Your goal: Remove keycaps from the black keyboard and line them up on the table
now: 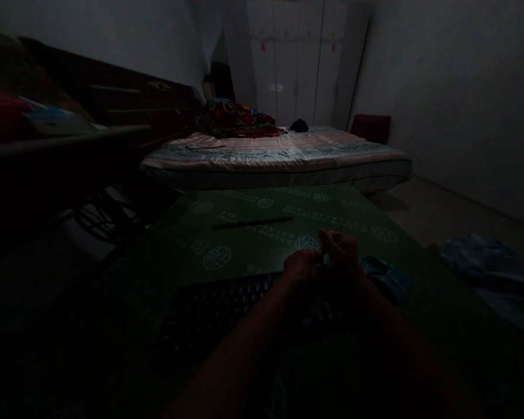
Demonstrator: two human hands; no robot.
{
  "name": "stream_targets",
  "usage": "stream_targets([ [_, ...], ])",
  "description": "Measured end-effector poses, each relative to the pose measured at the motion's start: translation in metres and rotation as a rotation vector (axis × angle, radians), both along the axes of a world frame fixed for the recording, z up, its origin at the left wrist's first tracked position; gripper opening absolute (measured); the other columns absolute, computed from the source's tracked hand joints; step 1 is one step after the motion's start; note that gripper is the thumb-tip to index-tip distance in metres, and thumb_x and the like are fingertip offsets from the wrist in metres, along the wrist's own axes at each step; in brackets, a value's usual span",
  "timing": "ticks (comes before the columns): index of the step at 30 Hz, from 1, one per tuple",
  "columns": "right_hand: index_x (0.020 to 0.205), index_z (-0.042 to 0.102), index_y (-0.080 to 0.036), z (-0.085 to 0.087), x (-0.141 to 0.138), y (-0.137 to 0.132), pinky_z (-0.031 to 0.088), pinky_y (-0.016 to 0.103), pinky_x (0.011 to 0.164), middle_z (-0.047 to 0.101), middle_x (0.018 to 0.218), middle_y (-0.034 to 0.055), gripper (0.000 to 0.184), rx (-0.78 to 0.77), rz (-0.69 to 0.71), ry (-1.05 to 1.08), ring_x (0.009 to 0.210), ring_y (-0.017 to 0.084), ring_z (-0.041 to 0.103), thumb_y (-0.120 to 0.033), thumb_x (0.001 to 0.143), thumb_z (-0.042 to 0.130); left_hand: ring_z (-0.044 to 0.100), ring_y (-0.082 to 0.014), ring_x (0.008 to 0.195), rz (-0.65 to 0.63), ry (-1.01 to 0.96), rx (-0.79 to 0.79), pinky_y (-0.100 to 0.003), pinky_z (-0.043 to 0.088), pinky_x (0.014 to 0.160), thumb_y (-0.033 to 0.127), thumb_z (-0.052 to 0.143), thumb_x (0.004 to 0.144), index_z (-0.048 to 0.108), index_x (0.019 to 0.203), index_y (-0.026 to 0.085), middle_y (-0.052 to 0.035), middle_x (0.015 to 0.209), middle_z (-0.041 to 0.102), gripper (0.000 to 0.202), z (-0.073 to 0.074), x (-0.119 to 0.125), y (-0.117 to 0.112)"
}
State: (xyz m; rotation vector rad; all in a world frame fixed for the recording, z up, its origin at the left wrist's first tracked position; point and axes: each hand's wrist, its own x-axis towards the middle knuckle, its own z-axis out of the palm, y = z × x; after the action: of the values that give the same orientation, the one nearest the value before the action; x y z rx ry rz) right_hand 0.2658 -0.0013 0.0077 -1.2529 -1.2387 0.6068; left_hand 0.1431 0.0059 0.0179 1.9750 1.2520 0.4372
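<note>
Two hands meet over a keyboard in a dim room

At far left, a shelf (117, 133) carries a red item (2, 116). Below it stands a dark spoked thing (102, 218), its nature unclear. The green table (262, 250) begins to its right, printed with pale globe emblems (217, 257) and slanting lines of characters too faint to read.

A black keyboard (213, 302) lies on the table, its left part bare to view and its right part beneath the hands and forearms. Beyond it, a thin dark strip (253, 223) lies apart from the fingers, ahead and to their left. Behind the table stretches a striped bed (271, 160) with a patterned red blanket (240, 119); a pale wardrobe (294, 75) stands behind that.

The left hand (303, 266) reaches forward above the keyboard, angled rightward, knuckles bent. Close against it, the right hand (343, 253) comes in from the lower right, angled leftward and raised slightly higher. The fingers of both curl inward and come near each other; in this gloom I cannot tell whether they are clamped on anything. A bluish cloth (386, 278) lies just right of the right hand, and another blue fabric (489, 267) sits at far right.
</note>
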Motion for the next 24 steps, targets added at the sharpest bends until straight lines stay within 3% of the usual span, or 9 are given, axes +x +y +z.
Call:
stream_targets([
  [6,0.046,0.048,-0.018,0.011,0.002,-0.003,0.035,0.021,0.047,0.047,0.043,-0.0018,0.045,0.045,-0.051,-0.068,0.045,0.009,0.043,-0.054,0.073,0.049,0.055,-0.0161,0.075,-0.042,-0.114,0.017,-0.024,0.042,0.067,0.019,0.052,0.066,0.063,0.072,0.018,0.0003,0.069,0.060,0.013,0.002,-0.005,0.002],
  [11,0.047,0.049,-0.018,0.027,0.000,-0.009,0.036,0.022,0.049,0.050,0.045,-0.0008,0.045,0.120,-0.112,-0.180,0.047,0.011,0.046,-0.054,0.074,0.047,0.052,-0.0104,0.062,-0.058,-0.248,-0.052,-0.020,0.041,0.058,0.016,0.052,0.065,0.058,0.069,0.014,0.0018,0.065,0.054,0.008,0.020,-0.008,0.003],
  [17,0.046,0.048,-0.018,0.047,-0.007,-0.021,0.034,0.021,0.048,0.048,0.045,-0.0013,0.047,0.213,-0.056,-0.375,0.045,0.009,0.042,-0.056,0.074,0.046,0.049,-0.0070,0.050,0.050,-0.474,-0.445,-0.018,0.036,0.046,0.012,0.057,0.057,0.056,0.066,0.012,0.0019,0.058,0.054,0.009,0.040,-0.012,-0.009],
  [24,0.047,0.050,-0.019,0.057,-0.016,-0.030,0.030,0.020,0.044,0.046,0.043,-0.0015,0.049,0.245,-0.002,-0.518,0.041,0.008,0.037,-0.059,0.074,0.044,0.052,-0.0070,0.053,0.014,-0.674,-0.664,-0.018,0.036,0.048,0.013,0.062,0.055,0.061,0.073,0.014,0.0013,0.065,0.058,0.019,0.028,-0.027,-0.013],
])
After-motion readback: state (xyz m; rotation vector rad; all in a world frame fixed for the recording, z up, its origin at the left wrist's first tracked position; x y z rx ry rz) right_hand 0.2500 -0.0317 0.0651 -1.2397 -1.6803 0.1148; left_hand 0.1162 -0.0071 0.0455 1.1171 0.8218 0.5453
